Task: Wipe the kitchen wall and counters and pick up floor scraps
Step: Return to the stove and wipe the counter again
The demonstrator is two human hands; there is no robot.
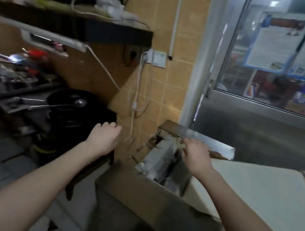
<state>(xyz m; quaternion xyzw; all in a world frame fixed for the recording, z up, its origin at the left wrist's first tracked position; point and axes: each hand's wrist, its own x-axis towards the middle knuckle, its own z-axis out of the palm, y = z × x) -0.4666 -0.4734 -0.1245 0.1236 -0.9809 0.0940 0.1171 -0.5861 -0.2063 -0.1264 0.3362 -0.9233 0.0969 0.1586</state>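
My right hand (194, 155) hovers over an open cardboard box (154, 199) on the floor and pinches a small pale scrap (182, 145) between its fingertips. The box holds crumpled silvery wrapping and other rubbish (158, 156). My left hand (104, 137) is raised beside the box, near the yellow tiled wall (148, 86), with fingers loosely curled and nothing in it. The picture is blurred by motion.
A dark stove with a black wok and ladle (69, 102) stands at the left under a black shelf (72, 22). White cables (136, 97) hang from a wall socket. A pale table top (259, 192) and a glass door (277, 55) are at the right.
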